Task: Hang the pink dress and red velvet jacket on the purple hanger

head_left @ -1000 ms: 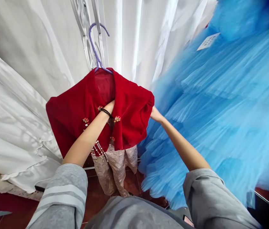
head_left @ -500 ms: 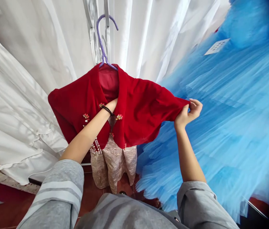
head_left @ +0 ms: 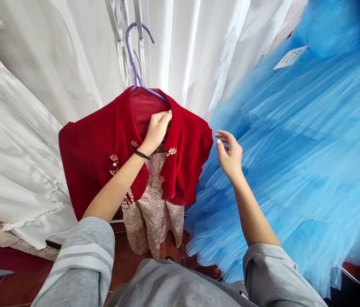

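A short red velvet jacket (head_left: 93, 140) hangs on a purple hanger (head_left: 134, 64), its front partly parted. Beaded flower ornaments (head_left: 171, 151) trim its front edges. My left hand (head_left: 157, 130), wearing a black band on the wrist, is closed at the inner edge of the jacket's collar, on the right side of the opening; some fingertips are hidden there. Just right of the jacket's right shoulder, my right hand (head_left: 231, 153) is apart from the cloth, fingers loosely curled and separated, holding nothing. Beneath the jacket hangs a pale pink-gold brocade garment (head_left: 148, 217).
The hanger hooks on a white metal rack (head_left: 139, 47). White drapery (head_left: 23, 106) covers the left and back. A large blue tulle gown (head_left: 282, 170) fills the right, with a white tag (head_left: 291, 57) on it. Reddish floor tiles (head_left: 119, 243) show below.
My right hand has let go of the jacket's sleeve, which dropped back. My left hand has come out from inside the jacket to the collar edge, and the front opening is wider.
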Demonstrator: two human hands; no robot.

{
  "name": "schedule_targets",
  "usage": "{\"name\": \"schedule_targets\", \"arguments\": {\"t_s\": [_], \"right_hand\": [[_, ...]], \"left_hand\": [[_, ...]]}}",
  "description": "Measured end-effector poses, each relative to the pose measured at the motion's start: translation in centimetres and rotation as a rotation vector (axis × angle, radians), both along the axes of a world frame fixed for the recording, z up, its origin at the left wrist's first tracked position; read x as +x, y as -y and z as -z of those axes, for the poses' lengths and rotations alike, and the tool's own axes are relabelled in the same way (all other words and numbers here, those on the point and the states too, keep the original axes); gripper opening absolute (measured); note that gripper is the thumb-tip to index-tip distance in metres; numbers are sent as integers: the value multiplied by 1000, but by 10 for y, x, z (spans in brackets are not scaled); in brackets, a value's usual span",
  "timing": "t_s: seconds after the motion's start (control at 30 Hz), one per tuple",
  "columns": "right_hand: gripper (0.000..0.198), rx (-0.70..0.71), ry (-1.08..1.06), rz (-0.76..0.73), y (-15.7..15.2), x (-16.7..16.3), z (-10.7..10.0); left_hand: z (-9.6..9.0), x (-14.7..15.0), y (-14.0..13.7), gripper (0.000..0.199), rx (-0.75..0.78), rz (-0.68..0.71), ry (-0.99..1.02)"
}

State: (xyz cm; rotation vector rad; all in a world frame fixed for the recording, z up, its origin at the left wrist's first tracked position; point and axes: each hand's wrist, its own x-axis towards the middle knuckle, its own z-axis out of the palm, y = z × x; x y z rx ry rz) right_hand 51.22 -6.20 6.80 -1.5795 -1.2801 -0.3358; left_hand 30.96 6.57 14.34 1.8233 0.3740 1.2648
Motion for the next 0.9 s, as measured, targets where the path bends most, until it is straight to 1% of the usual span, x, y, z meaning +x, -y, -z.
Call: {"name": "schedule_targets", "arguments": {"t_s": [0.03, 0.07, 0.13, 0.17, 0.23, 0.3, 0.33, 0.37, 0.4, 0.47, 0.5, 0.53, 0.6, 0.67, 0.7, 0.73, 0.77, 0.8, 0.83, 0.9], "right_hand": [[51, 16, 60, -33, -3, -8, -10], [55, 5, 124, -46, -5, -16, -19], [54, -48, 217, -9, -8, -29, -33], [49, -56, 236, 28, -8, -34, -38], [44, 10, 242, 108, -7, -39, -42], [45, 124, 254, 158, -5, -42, -39], [45, 147, 271, 159, -5, -44, -34], [45, 122, 300, 135, -5, -45, -28], [45, 55, 336, 91, -6, -47, -22], [46, -122, 395, -5, -6, -51, -11], [47, -179, 401, -24, -5, -53, -9], [47, -192, 388, -16, -4, -55, -10], [43, -108, 334, 38, 0, -58, -21], [39, 20, 316, 57, -1, -63, -41], [38, 68, 336, 42, -5, -65, -53], [38, 95, 375, 10, -12, -68, -64], [39, 101, 427, -39, -21, -71, -74], [42, 89, 479, -98, -32, -73, -82], [45, 67, 518, -158, -44, -75, -89], [47, 24, 524, -246, -68, -78, -98]], "left_hand": [[-1, -4, 6, 37, 37, -39, 3], [-1, -9, 11, 38, 79, -74, -36], [-4, -20, 22, 39, 129, -98, -190], [-6, -26, 27, 38, 117, -80, -244], [-13, -40, 32, 33, 44, -12, -243], [-18, -56, 32, 28, -18, 35, -180], [-18, -64, 32, 27, -33, 41, -204], [-16, -71, 31, 28, -43, 22, -272], [-13, -77, 30, 30, -50, -24, -361], [-7, -87, 33, 34, -45, -131, -536], [-6, -91, 36, 35, -17, -167, -599], [-7, -95, 41, 36, 33, -200, -629], [-17, -104, 49, 36, 194, -311, -606], [-31, -116, 49, 28, 392, -549, -497], [-37, -122, 45, 23, 478, -675, -440], [-42, -128, 37, 22, 548, -768, -410], [-45, -135, 28, 25, 600, -812, -410], [-45, -140, 17, 29, 632, -815, -431], [-45, -145, 6, 32, 645, -793, -458], [-41, -153, -13, 32, 615, -732, -487]]}}
